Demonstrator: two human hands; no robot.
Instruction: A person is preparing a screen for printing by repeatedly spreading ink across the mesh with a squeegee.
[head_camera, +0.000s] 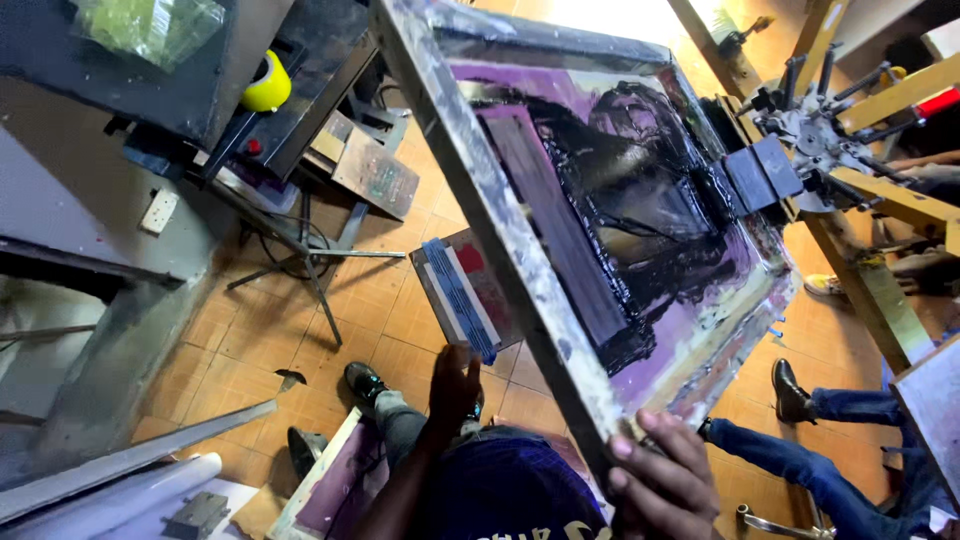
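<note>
Black ink lies thick across the purple mesh of a screen-printing frame (600, 190), which fills the middle and upper right of the head view, tilted, with its pale worn wooden edge running from the top centre down to the lower right. A long dark squeegee (560, 240) rests in the ink, lying parallel to that edge. At the frame's far end a dark clamp (765, 172) grips it, fixed to the hub of a yellow-armed press carousel (830, 130) in the upper right.

The right hand (665, 485) is at the bottom right of centre, its fingers (650, 440) curled over the near corner of the frame and gripping it. The left hand (453, 385) reaches forward at lower centre, held beneath the frame's edge; its fingers are folded loosely, and I cannot tell whether they hold or touch anything.

Beyond the left hand a small board with blue and red patches (465, 290) leans on the orange tiled floor (400, 320). A yellow tape roll (266, 85) sits on a dark metal stand in the upper left. Another purple-stained frame (335, 480) lies at the bottom left of centre. Another person's legs in blue jeans with a dark shoe (790, 395) show at the lower right.
</note>
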